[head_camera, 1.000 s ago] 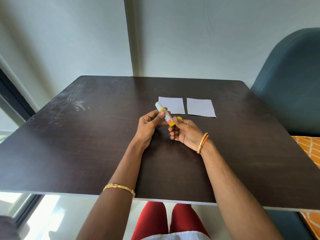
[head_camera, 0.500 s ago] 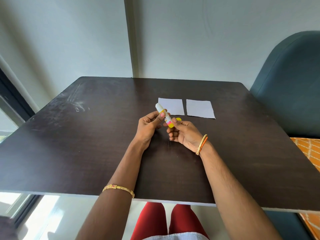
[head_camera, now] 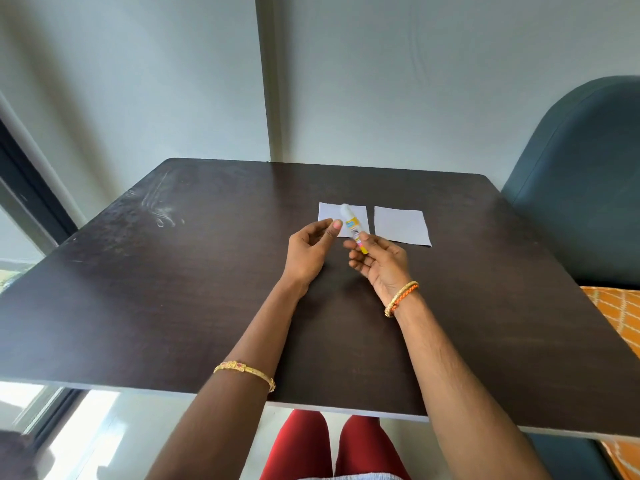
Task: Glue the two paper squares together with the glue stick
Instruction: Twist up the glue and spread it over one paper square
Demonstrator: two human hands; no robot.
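Two white paper squares lie side by side on the dark table [head_camera: 173,289]. The left paper square [head_camera: 328,213] is partly covered by the glue stick and my fingers; the right paper square [head_camera: 401,225] lies fully in view. My right hand [head_camera: 381,265] grips the glue stick [head_camera: 352,227] by its yellow lower end, white tip pointing up and away over the left square. My left hand [head_camera: 310,249] hovers just left of the stick, thumb and forefinger apart, holding nothing that I can see.
A dark teal chair back [head_camera: 581,188] stands at the table's right side, with an orange patterned cushion [head_camera: 616,313] below it. A wall runs behind the table's far edge. A window frame is at the far left.
My left hand has let go of the glue stick and drawn slightly left. My right hand has raised the stick more upright, over the left square.
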